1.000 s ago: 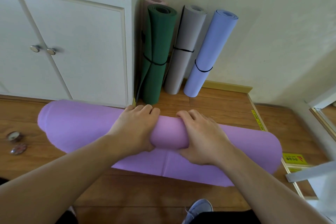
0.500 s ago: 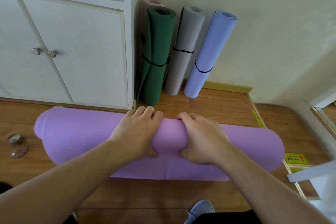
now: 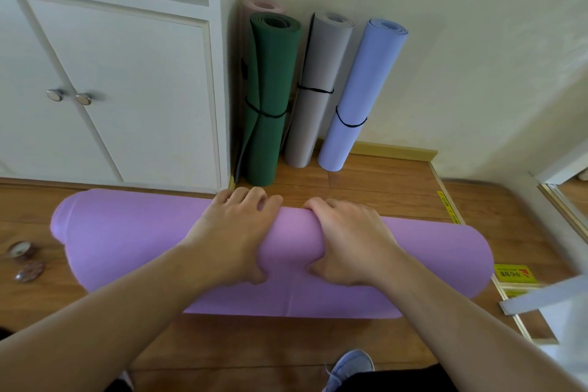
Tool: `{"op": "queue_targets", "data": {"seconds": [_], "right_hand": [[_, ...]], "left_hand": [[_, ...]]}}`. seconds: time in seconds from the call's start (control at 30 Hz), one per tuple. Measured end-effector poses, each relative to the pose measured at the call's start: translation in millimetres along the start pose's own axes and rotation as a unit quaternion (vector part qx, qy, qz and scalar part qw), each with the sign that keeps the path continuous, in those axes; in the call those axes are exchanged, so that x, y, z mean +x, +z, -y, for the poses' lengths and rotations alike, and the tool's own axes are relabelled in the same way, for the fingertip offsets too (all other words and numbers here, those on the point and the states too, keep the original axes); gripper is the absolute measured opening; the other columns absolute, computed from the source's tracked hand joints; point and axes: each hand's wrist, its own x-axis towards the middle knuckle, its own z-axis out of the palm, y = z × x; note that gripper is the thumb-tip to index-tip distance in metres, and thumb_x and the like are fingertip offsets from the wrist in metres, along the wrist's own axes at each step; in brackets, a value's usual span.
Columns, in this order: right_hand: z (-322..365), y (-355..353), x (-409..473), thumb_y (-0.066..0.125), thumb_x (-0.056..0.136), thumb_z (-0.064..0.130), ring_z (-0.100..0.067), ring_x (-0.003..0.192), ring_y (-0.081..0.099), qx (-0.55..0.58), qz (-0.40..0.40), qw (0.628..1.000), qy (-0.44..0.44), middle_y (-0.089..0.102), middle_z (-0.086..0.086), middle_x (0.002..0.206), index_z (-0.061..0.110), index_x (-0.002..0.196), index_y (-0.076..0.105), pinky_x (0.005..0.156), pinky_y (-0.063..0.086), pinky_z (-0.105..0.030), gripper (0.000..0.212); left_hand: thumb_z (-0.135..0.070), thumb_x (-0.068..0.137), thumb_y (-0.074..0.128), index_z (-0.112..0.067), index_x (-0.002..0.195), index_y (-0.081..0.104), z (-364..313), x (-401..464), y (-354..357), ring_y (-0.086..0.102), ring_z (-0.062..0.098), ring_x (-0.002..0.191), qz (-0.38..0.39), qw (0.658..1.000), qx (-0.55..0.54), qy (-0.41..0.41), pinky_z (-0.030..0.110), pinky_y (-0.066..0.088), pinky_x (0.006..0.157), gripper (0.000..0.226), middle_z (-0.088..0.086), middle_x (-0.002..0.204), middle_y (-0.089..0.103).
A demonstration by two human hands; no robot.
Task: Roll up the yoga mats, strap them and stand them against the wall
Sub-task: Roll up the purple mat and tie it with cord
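Head view: two hands (image 3: 288, 242), five mats (image 3: 121, 242).

Bare wooden floor (image 3: 366, 184) lies open between the purple mat roll (image 3: 127, 242) and the wall, at centre right of the frame. At upper centre this strip is bounded by four upright rolls: the green mat (image 3: 270, 99), grey mat (image 3: 315, 89), blue mat (image 3: 362, 95) and, behind the green one, a pink mat (image 3: 261, 5). The white cabinet (image 3: 133, 89) closes off the upper left. Two small round objects (image 3: 24, 259) lie on the floor at the left edge. Open floor runs along the lower centre.
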Motion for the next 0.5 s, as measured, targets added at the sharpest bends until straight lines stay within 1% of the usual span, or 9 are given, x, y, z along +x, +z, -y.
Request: {"op": "queue_targets", "data": {"seconds": [0.03, 0.13, 0.2, 0.27, 0.3, 0.33, 0.4, 0.43, 0.5], "right_hand": [[-0.6, -0.9, -0.3, 0.079, 0.066, 0.054, -0.022, 0.103, 0.063, 0.006, 0.001, 1.000, 0.005, 0.063, 0.010, 0.110, 0.032, 0.121, 0.048, 0.073, 0.035, -0.035, 0.067], [-0.8, 1.5, -1.5, 0.077, 0.067, 0.056, -0.022, 0.109, 0.063, 0.018, 0.007, 1.000, 0.011, 0.063, 0.011, 0.117, 0.034, 0.129, 0.047, 0.077, 0.038, -0.035, 0.072], [0.0, 4.6, -2.6, 0.076, 0.071, 0.060, -0.023, 0.118, 0.060, 0.011, -0.001, 1.000, 0.003, 0.060, 0.008, 0.128, 0.033, 0.141, 0.041, 0.089, 0.043, -0.037, 0.083], [0.9, 5.1, -3.3, 0.080, 0.070, 0.062, -0.026, 0.128, 0.052, -0.011, 0.005, 1.000, -0.005, 0.051, 0.004, 0.139, 0.029, 0.152, 0.032, 0.106, 0.041, -0.039, 0.101], [1.6, 4.6, -2.6, 0.083, 0.068, 0.063, -0.027, 0.130, 0.049, -0.026, 0.013, 1.000, -0.006, 0.047, 0.002, 0.142, 0.027, 0.155, 0.028, 0.110, 0.039, -0.041, 0.108], [2.9, 4.3, -1.3, 0.085, 0.066, 0.063, -0.028, 0.129, 0.049, -0.037, 0.022, 0.999, -0.006, 0.047, 0.002, 0.142, 0.027, 0.154, 0.028, 0.111, 0.039, -0.042, 0.111], [6.9, 6.5, 0.9, 0.085, 0.066, 0.058, -0.028, 0.121, 0.055, -0.034, 0.023, 0.999, -0.009, 0.054, 0.002, 0.131, 0.028, 0.143, 0.038, 0.102, 0.043, -0.041, 0.096], [8.3, 8.0, 1.5, 0.082, 0.067, 0.055, -0.028, 0.115, 0.059, -0.029, 0.018, 0.999, -0.011, 0.057, 0.003, 0.124, 0.028, 0.137, 0.042, 0.095, 0.044, -0.040, 0.085], [8.8, 8.1, 2.2, 0.077, 0.067, 0.053, -0.027, 0.107, 0.063, -0.024, 0.010, 1.000, -0.012, 0.061, 0.005, 0.114, 0.028, 0.128, 0.047, 0.084, 0.045, -0.039, 0.072]], "left_hand": [[-0.070, 0.058, 0.079, -0.027, 0.143, 0.036, -3.1, 0.5, 1.1, 0.049, 0.024, 0.123, -0.002, 1.000, 0.018, -0.005, 0.040, 0.040, 0.109, 0.104, -0.003, 0.135, 0.046], [-0.062, 0.067, 0.081, -0.025, 0.134, 0.041, -6.3, 3.5, 1.3, 0.054, 0.024, 0.120, -0.006, 1.000, 0.022, -0.018, 0.038, 0.043, 0.104, 0.087, -0.002, 0.130, 0.051], [-0.059, 0.070, 0.079, -0.025, 0.131, 0.045, -2.2, 5.3, 0.7, 0.058, 0.023, 0.117, -0.018, 1.000, 0.003, -0.015, 0.038, 0.045, 0.102, 0.078, -0.003, 0.127, 0.057], [-0.058, 0.068, 0.078, -0.027, 0.125, 0.050, 2.9, 6.1, -1.2, 0.061, 0.021, 0.110, -0.022, 0.999, -0.020, -0.021, 0.037, 0.047, 0.096, 0.071, -0.006, 0.121, 0.061], [-0.059, 0.066, 0.077, -0.028, 0.122, 0.051, 5.6, 6.2, -2.8, 0.062, 0.020, 0.106, -0.015, 0.999, -0.031, -0.026, 0.036, 0.047, 0.091, 0.070, -0.008, 0.117, 0.062], [-0.061, 0.064, 0.077, -0.030, 0.120, 0.052, 8.0, 6.2, -5.2, 0.062, 0.019, 0.103, -0.002, 0.999, -0.044, -0.031, 0.035, 0.047, 0.085, 0.069, -0.010, 0.113, 0.062], [-0.066, 0.059, 0.079, -0.034, 0.116, 0.053, 12.3, 4.3, -9.9, 0.062, 0.017, 0.097, 0.030, 0.996, -0.073, -0.037, 0.034, 0.045, 0.077, 0.070, -0.013, 0.108, 0.062], [-0.067, 0.057, 0.080, -0.036, 0.115, 0.053, 13.8, 3.1, -11.2, 0.061, 0.016, 0.096, 0.042, 0.995, -0.082, -0.035, 0.034, 0.044, 0.077, 0.071, -0.014, 0.108, 0.062], [-0.068, 0.058, 0.079, -0.035, 0.122, 0.051, 13.6, 0.0, -11.4, 0.059, 0.016, 0.104, 0.047, 0.996, -0.068, -0.024, 0.034, 0.043, 0.086, 0.078, -0.013, 0.114, 0.060]]}}
